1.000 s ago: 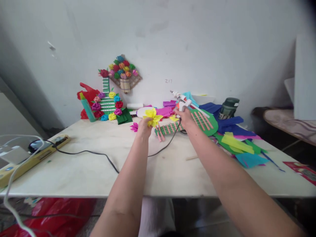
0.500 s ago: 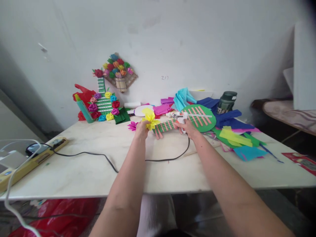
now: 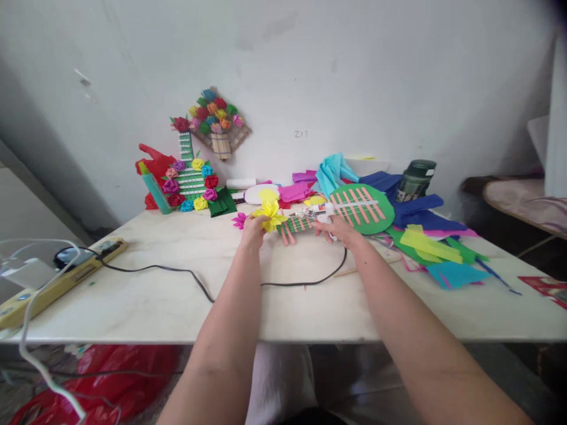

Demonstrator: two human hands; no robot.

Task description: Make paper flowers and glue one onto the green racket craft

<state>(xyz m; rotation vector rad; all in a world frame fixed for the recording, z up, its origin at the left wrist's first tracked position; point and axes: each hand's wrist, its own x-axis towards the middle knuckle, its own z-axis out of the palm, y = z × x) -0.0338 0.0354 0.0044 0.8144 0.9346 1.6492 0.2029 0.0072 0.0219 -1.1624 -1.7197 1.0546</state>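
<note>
My left hand (image 3: 254, 231) pinches a yellow paper flower (image 3: 268, 216) by its underside, petals spread. In my right hand (image 3: 340, 230) is a white hot glue gun (image 3: 325, 212), its nozzle pointing left toward the flower; whether they touch is unclear. Behind and beneath both hands lies a green guitar-shaped cutout (image 3: 384, 217) with pale pink strips across its neck and round body. The gun's black cord (image 3: 305, 284) loops down onto the table. A magenta paper flower (image 3: 240, 221) rests left of my left hand.
A flower-covered green guitar (image 3: 191, 182) and a turquoise glue bottle (image 3: 158, 193) stand at back left. Crepe paper sheets (image 3: 432, 243) and a dark jar (image 3: 416, 180) occupy the right. A yellow power strip (image 3: 71, 282) lies along the left edge of the white table (image 3: 168, 313).
The view has shifted slightly, moving the scene to the right. Both hands keep their holds on the flower and the glue gun, with only slight movement.
</note>
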